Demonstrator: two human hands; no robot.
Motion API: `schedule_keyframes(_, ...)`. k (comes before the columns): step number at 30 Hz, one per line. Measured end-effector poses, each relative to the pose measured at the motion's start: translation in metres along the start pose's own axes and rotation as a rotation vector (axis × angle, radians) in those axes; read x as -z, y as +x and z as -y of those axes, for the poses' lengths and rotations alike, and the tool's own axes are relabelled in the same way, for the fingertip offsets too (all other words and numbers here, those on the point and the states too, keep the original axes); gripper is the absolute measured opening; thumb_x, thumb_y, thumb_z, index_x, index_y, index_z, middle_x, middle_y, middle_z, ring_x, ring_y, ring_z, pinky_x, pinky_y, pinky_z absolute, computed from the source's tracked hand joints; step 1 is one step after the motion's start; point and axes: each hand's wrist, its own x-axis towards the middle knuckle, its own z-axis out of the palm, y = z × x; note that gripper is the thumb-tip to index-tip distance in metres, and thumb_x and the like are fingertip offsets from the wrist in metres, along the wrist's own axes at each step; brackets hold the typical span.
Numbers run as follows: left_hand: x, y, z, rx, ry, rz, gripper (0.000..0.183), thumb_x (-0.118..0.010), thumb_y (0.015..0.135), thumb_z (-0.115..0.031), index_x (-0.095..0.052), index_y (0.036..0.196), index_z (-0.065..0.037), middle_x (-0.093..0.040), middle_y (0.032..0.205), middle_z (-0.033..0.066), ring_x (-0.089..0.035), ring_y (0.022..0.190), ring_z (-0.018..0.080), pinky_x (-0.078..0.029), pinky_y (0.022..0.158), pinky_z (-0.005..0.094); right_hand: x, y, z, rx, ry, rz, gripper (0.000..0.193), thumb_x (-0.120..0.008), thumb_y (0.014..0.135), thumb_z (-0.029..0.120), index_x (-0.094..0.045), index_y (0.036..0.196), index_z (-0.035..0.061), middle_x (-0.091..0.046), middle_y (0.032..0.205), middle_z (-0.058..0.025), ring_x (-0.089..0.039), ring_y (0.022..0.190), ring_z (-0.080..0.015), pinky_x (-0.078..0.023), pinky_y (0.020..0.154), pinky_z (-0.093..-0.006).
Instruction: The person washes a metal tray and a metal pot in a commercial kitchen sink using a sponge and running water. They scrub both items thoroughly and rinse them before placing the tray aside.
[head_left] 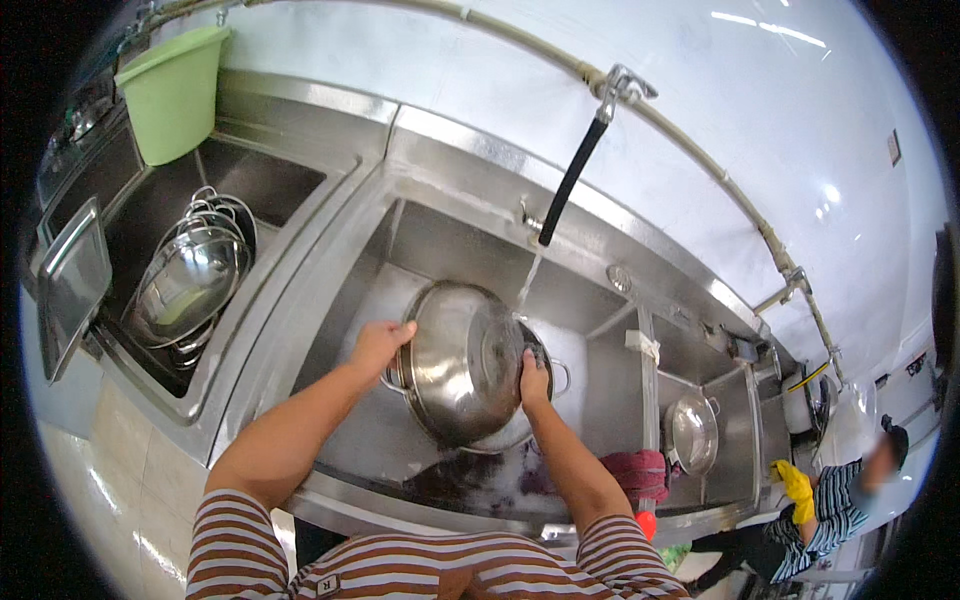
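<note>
1. The pot (460, 360) is wet and tilted on edge over the sink (400, 240); I'd say it could slip from those bare grips and bang down.
2. Water from the hose (570, 180) hits its rim and may splash out.
3. The left hand (380, 343) grips the pot's left rim.
4. The right hand (533, 380) is closed on the right rim, pot between both.

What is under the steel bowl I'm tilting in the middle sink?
Under the steel bowl sits a pot with side handles, only its rim and handles showing. The bowl hides its inside; both hands grip the bowl's edges.
</note>
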Motion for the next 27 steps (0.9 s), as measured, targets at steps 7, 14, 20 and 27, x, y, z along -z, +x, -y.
schedule_keyframes(7,-0.008,-0.017,-0.013,0.083,-0.129,-0.037,0.029,-0.057,0.086,-0.027,-0.06,0.081,0.001,-0.059,0.068,0.0071,-0.055,0.052,0.0138,-0.044,0.043,0.0282,0.0,-0.116,0.131,0.791,-0.225,0.335,0.041,-0.056,0.083,0.028,-0.05,0.121,0.0104,-0.041,0.133,-0.0161,-0.035,0.125,-0.0313,-0.025,0.103,-0.0391)
schedule_keyframes(14,-0.008,-0.007,-0.013,0.097,-0.091,0.008,0.026,-0.056,0.087,-0.027,-0.06,0.086,-0.002,-0.06,0.073,0.0032,-0.055,0.055,0.0116,-0.044,0.048,0.0268,-0.021,-0.005,0.106,0.223,-0.016,0.234,0.054,-0.055,0.081,0.042,-0.049,0.121,0.0061,-0.052,0.118,-0.0215,-0.048,0.112,-0.0362,-0.036,0.095,-0.0379)
schedule_keyframes(20,-0.004,0.0,-0.014,-0.005,-0.195,0.129,0.028,-0.054,0.088,-0.029,-0.058,0.093,-0.002,-0.061,0.079,0.0035,-0.058,0.066,0.0121,-0.047,0.06,0.0272,0.028,0.025,0.007,-0.498,0.577,0.367,0.047,-0.051,0.084,0.039,-0.052,0.116,0.0044,-0.056,0.114,-0.0125,-0.054,0.103,-0.024,-0.047,0.082,-0.0366)
schedule_keyframes(27,0.007,0.013,0.006,-0.005,-0.339,0.257,0.033,-0.05,0.09,-0.03,-0.052,0.109,-0.003,-0.062,0.096,0.0058,-0.061,0.084,0.016,-0.049,0.077,0.034,0.038,0.022,0.034,-0.412,1.227,0.683,0.047,-0.041,0.09,0.042,-0.048,0.121,0.0066,-0.054,0.119,-0.0107,-0.053,0.107,-0.0257,-0.043,0.092,-0.0397)
